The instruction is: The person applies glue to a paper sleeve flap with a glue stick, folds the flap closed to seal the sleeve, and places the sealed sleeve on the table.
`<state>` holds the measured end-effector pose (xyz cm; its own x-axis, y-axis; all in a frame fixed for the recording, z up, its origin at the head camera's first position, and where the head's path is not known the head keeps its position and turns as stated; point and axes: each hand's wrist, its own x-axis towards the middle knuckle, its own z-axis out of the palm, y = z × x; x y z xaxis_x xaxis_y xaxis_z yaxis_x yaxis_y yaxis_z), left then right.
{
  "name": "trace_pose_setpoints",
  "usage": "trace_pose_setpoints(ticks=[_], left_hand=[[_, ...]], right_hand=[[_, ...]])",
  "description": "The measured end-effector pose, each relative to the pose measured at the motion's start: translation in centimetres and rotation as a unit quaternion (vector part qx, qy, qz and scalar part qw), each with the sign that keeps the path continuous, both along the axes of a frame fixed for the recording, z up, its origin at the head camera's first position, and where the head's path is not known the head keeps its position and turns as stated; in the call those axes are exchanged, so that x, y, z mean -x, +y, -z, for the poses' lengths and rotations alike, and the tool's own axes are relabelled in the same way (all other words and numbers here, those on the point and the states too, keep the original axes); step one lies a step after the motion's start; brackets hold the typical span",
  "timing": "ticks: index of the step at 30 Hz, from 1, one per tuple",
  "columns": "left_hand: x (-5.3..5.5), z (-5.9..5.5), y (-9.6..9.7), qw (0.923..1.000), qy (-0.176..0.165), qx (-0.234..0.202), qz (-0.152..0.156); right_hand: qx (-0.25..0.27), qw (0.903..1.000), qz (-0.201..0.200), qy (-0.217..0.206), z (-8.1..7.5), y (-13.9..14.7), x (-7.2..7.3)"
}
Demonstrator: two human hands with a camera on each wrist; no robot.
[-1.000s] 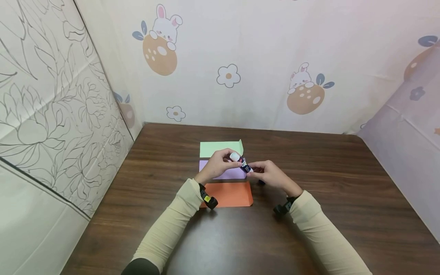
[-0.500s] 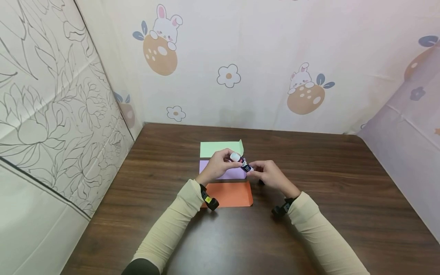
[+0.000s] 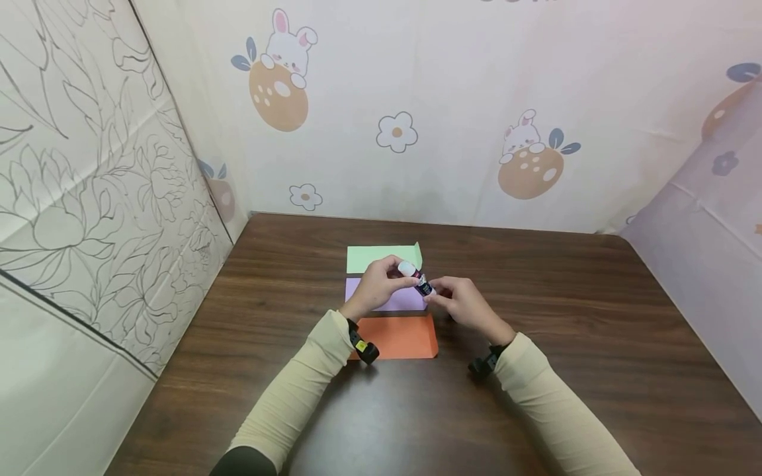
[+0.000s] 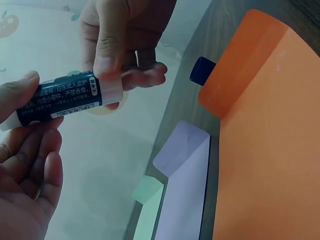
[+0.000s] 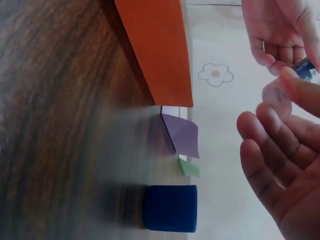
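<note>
Tube (image 4: 65, 98), white, cylindrical, dark-blue-labelled, tilted; fingers of left hand (image 3: 376, 285) grasp far end, those of right hand (image 3: 469, 303) near end; blue cylinder (image 5: 170, 208) on tabletop (image 3: 548, 284), right of orange paper sheet (image 3: 397, 337).

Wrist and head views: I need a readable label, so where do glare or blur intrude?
Left wrist: bluish cast, but the stick reads fairly crisply; right wrist: the table blurs hazily near the cap; head: pale glare on the near tabletop, the stick too small to read.
</note>
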<state>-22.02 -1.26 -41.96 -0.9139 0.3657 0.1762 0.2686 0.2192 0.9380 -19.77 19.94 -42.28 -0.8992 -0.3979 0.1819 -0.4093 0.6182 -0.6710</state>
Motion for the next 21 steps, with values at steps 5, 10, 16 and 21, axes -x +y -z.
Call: trace_pose_setpoints(ticks=[5,10,16,21], left_hand=[[0.01,0.11,-0.13,0.9999,-0.002,-0.009,-0.007],[0.05,0.07,0.0,0.9996,-0.005,-0.027,0.002],[-0.12,-0.03,-0.06,0.9983,-0.031,-0.045,0.022],[-0.25,-0.09,-0.25,0.9973,-0.047,-0.039,0.04]], right_hand=[[0.021,0.9996,0.004,-0.019,0.04,0.11,0.03],[0.028,0.9993,0.014,-0.019,0.03,0.12,0.08],[0.018,0.9976,-0.017,-0.064,-0.23,0.29,0.09],[0.022,0.9872,-0.078,-0.138,-0.65,0.84,-0.08]])
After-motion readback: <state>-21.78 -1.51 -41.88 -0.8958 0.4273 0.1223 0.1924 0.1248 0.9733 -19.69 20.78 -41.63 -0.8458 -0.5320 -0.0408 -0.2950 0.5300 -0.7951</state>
